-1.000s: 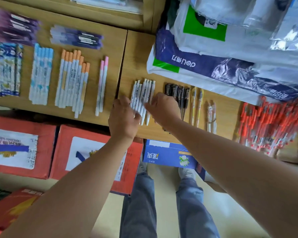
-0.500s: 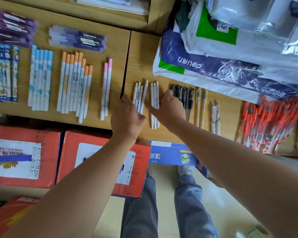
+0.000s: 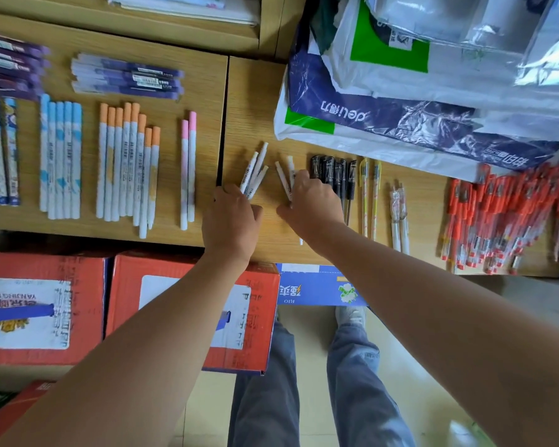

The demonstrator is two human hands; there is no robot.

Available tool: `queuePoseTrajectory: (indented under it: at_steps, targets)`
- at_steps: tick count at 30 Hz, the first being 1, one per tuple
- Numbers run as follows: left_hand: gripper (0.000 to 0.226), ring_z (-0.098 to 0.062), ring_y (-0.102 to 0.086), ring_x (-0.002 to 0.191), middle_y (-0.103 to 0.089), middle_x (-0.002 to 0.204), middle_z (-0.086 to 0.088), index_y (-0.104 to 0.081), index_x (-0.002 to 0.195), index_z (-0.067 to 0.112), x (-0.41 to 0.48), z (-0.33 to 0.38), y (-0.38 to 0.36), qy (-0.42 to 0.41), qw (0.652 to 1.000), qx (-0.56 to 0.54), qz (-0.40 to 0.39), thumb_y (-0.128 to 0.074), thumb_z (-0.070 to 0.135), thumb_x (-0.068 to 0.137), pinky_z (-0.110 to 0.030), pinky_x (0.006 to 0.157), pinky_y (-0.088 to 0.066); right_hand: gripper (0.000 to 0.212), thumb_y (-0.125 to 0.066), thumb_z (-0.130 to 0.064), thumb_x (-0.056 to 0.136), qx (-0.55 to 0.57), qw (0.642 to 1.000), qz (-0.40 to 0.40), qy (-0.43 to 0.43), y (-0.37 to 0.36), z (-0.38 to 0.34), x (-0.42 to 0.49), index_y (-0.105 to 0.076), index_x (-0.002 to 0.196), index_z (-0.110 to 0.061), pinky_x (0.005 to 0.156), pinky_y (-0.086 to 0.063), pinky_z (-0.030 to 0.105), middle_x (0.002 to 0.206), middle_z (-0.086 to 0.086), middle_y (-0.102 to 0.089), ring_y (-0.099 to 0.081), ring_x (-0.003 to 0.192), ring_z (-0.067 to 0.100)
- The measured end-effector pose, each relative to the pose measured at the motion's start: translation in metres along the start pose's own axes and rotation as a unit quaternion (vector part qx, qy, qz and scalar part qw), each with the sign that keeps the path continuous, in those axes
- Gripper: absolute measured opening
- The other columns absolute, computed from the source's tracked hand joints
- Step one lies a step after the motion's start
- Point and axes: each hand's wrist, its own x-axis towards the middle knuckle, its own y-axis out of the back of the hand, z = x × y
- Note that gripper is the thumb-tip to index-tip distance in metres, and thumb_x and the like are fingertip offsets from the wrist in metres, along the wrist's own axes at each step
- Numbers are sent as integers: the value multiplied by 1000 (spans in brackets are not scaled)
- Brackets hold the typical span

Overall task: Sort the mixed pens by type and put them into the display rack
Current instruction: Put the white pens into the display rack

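Sorted pen groups lie on the wooden table top [image 3: 252, 101]. My left hand [image 3: 231, 221] grips a fan of three white pens [image 3: 255, 171] near the table's middle. My right hand [image 3: 315, 201] holds two more white pens [image 3: 284, 177] just to the right, their tips pointing away from me. The lower ends of both bunches are hidden under my fingers. Right of my right hand lie black pens [image 3: 333, 174], two yellow pens [image 3: 368, 195], two clear pens [image 3: 399, 217] and a heap of red pens [image 3: 504, 217].
To the left lie pink-capped pens [image 3: 188, 169], orange-capped pens [image 3: 126, 162], blue-capped pens [image 3: 60, 156] and purple packaged pens [image 3: 126, 77]. Plastic bags [image 3: 400, 101] cover the back right. Red cartons [image 3: 191, 317] and a blue box [image 3: 317, 285] stand below the table edge.
The white pens lay as one row under both hands; now they are split into two bunches, one in each hand, fanned and angled apart.
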Motion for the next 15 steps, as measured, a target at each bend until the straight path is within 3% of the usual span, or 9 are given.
queuePoseTrajectory:
  at_steps: [4,7,9,12,15]
  targets:
    - [23,-32,-58,74,-58,87,-18,-49,101,-2,2,-4,1,19,994,-106,-7,-43,18,93,-32,54,-37,27,-57,-23,93,-4,1000,-1,21,-5,3,-3,-42,110,-7,48,-28,29,76,3,-49,-47,66,23]
    - [12,-18,-49,57,-50,69,-4,-43,96,5,3,-5,4,21,984,-173,-41,-43,17,95,-22,45,-29,23,-54,-17,93,27,999,-15,18,-5,3,-3,-41,109,-6,48,-31,30,73,3,-49,-50,65,24]
    - [12,-14,-49,54,-48,68,-2,-41,94,6,1,-3,5,7,977,-201,-73,-44,17,96,-21,45,-32,19,-53,-17,93,72,997,-33,13,-2,2,-3,-39,103,-8,49,-30,30,68,0,-46,-49,65,24]
    - [15,-33,-59,66,-54,79,-14,-41,95,5,0,2,3,30,949,-297,-101,-45,20,96,-39,57,-50,17,-48,-18,93,170,983,-68,18,4,2,-6,-34,94,-10,49,-32,31,66,1,-46,-50,65,26]
    - [14,-28,-50,61,-47,77,-12,-40,99,4,-6,11,10,42,915,-376,-141,-40,18,99,-38,53,-42,13,-45,-17,94,275,957,-89,19,19,9,-17,-34,92,-9,53,-39,32,71,4,-52,-52,64,23]
